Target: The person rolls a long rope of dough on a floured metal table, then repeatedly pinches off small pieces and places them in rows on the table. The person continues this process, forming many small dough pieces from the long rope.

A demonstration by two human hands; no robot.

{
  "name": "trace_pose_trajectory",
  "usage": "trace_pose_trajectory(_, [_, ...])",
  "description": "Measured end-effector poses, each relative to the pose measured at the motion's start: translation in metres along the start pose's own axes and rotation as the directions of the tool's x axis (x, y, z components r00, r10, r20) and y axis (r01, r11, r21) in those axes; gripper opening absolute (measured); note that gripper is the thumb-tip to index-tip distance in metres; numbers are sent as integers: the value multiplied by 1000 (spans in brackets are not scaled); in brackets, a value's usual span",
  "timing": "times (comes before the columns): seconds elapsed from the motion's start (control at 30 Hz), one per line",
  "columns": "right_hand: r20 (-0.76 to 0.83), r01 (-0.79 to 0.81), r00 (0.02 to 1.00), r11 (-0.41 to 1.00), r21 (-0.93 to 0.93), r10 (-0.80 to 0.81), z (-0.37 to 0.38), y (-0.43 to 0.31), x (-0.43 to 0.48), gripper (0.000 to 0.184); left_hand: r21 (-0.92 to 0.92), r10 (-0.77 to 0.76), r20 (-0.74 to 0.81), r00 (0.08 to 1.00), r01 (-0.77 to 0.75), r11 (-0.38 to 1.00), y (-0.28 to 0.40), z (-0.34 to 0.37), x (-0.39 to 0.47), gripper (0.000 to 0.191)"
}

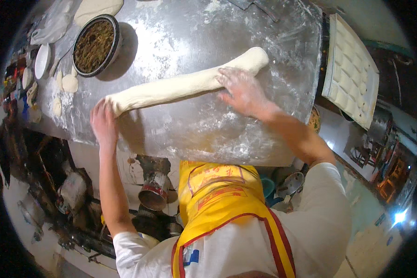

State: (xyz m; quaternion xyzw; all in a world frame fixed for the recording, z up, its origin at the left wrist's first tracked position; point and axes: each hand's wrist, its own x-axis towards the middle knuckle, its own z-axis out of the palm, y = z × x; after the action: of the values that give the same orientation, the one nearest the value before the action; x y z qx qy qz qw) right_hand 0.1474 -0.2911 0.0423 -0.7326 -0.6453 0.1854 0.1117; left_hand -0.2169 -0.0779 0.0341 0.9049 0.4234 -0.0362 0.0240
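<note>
A long roll of pale dough (173,87) lies across the flour-dusted metal worktable, sloping up towards the right. My left hand (104,120) grips its left end, fingers curled over it, and the dough is creased there. Near the thicker right end, my right hand (243,90) lies against the near side of the roll. Its floury fingers rest on the dough, and the thumb sticks out apart over the tabletop. The roll's underside and the dough beneath both hands are hidden.
A dark-rimmed bowl (94,45) of brown-green filling stands at the upper left, near a flat dough sheet (97,10) and small dough pieces (70,83). Beyond the right edge of the metal table (208,132), a tray (351,73) bears rows of white dough pieces. A bucket (154,191) sits below.
</note>
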Motion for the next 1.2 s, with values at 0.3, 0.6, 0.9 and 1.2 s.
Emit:
trace_pose_trajectory(0.3, [140, -188, 963, 945, -269, 231, 11, 25, -37, 77, -132, 162, 16, 987, -159, 978, 180, 26, -4, 78])
trace_pose_trajectory(0.6, [-316, -139, 948, 949, -284, 44, 54, 152, 67, 68, -60, 170, -155, 973, -181, 982, 102, 82, 147, 59])
trace_pose_trajectory(0.9, [3, -83, 996, 989, -122, 84, -12, 82, -30, 52, -318, 484, 207, 850, -410, 855, 147, -8, 58, 58])
trace_pose_trajectory(1.2, [-56, -70, 997, 980, -184, 61, 29, 13, -43, 77, -133, 384, 208, 900, -363, 922, 139, -11, 16, 78])
